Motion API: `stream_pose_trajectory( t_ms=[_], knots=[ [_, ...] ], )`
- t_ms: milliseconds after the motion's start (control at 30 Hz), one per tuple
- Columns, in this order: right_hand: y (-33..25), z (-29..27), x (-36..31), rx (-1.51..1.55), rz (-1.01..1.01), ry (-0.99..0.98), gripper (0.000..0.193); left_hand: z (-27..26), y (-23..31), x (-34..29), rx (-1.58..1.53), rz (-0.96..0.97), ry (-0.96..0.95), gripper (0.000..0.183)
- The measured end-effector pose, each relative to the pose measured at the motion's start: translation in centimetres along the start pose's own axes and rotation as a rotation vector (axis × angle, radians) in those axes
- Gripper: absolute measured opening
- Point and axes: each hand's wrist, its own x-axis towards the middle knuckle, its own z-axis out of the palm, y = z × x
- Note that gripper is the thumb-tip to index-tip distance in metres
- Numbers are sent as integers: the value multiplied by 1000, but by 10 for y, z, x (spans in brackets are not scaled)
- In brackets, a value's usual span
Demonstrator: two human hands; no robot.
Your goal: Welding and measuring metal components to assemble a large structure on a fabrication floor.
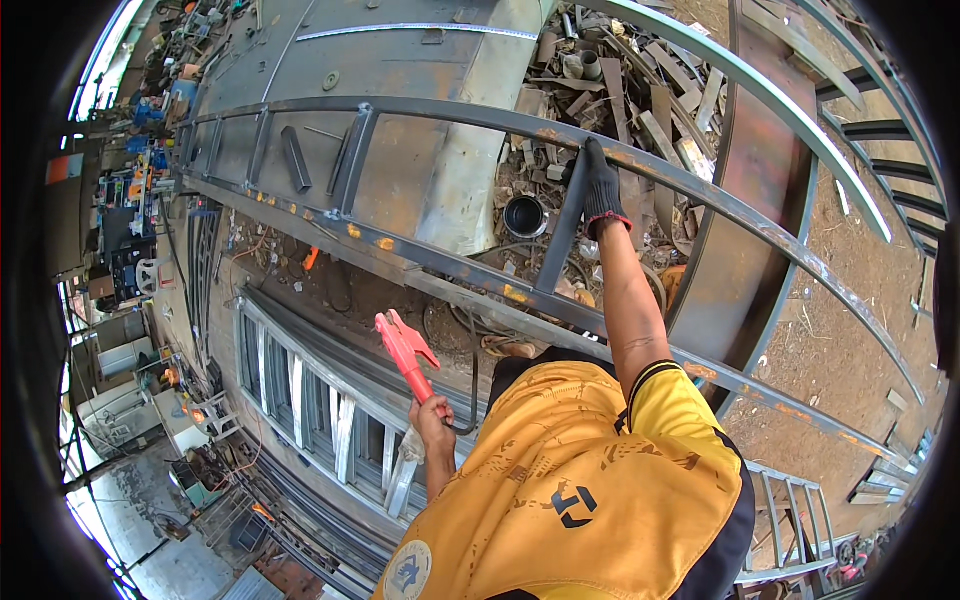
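- In the head view, a red clamp-like holder (405, 355) is held by the left grip (432, 420), a bare hand; its handle is wrapped by closed fingers, and its jaws are pointed up and away from the body.
- The holder is kept apart from the steel frame (480, 117), in front of the frame's near rail and to the left of the yellow shirt (600, 470).
- A dark cable (474, 370) is seen curving beside the holder's handle.
- The right grip (602, 185), covered by a black glove, is placed at the far end of a crossbar (564, 225), where the frame's far rail is met; whether the fingers are pressed together around the bar cannot be told.
- The crossbar is set between the two long rails, and the frame is stretched across the view from upper left to lower right.
- The frame's left part is laid over a metal counter (400, 60), on which a long ruler (420, 31) and a short dark metal piece (296, 160) are also seen.
- A dark-mouthed can (525, 216) is shown left of the crossbar, near scrap metal (660, 120).
- A slatted silver frame (345, 430) is seen at lower left.
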Motion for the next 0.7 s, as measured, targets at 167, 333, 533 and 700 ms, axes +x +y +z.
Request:
stream_pose_trajectory(
  t_ms=[167, 333, 533, 700],
  knots=[
    [-10, 1, -10, 43, 50, -25, 56, 1, -3, 3, -9, 18, -21, 51],
    [-13, 8, -20, 109, 23, -79, 46, -1, -8, 0, -24, 4, -13, 51],
    [-5, -2, -2, 171, -65, -101, 42, 0, -13, -2, -33, -5, -31, 51],
    [2, -4, -16, 196, -163, -229, 31, -1, -14, -5, -24, -3, -41, 51]
  ],
)
